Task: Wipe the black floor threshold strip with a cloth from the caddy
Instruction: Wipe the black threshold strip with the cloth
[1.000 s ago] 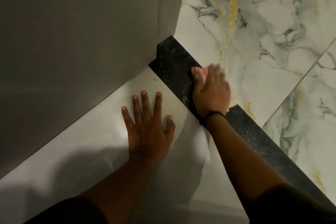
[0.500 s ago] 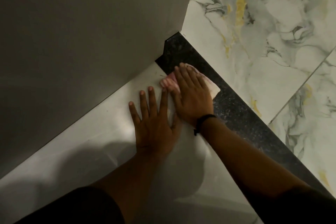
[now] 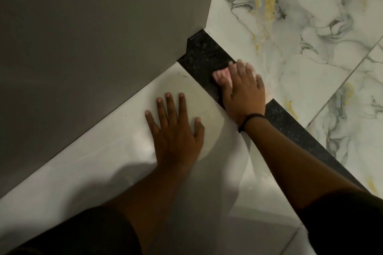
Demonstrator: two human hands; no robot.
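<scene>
A black speckled threshold strip (image 3: 203, 56) runs diagonally from the wall corner down to the lower right, between plain white tile and marbled tile. My right hand (image 3: 243, 91), with a black band on the wrist, presses a pink cloth (image 3: 221, 73) flat onto the strip; only a bunched pink edge shows past the fingers. My left hand (image 3: 176, 128) lies flat on the white tile to the left of the strip, fingers spread, holding nothing. The caddy is out of sight.
A grey wall (image 3: 93, 37) fills the upper left and ends in a corner right at the strip's far end. Marbled white, grey and yellow tiles (image 3: 300, 27) lie beyond the strip. Plain white tile (image 3: 83, 172) lies under my left arm.
My right hand has slid the cloth back to the right across the strip, away from my left hand and toward the marbled tile. My left hand has stayed planted.
</scene>
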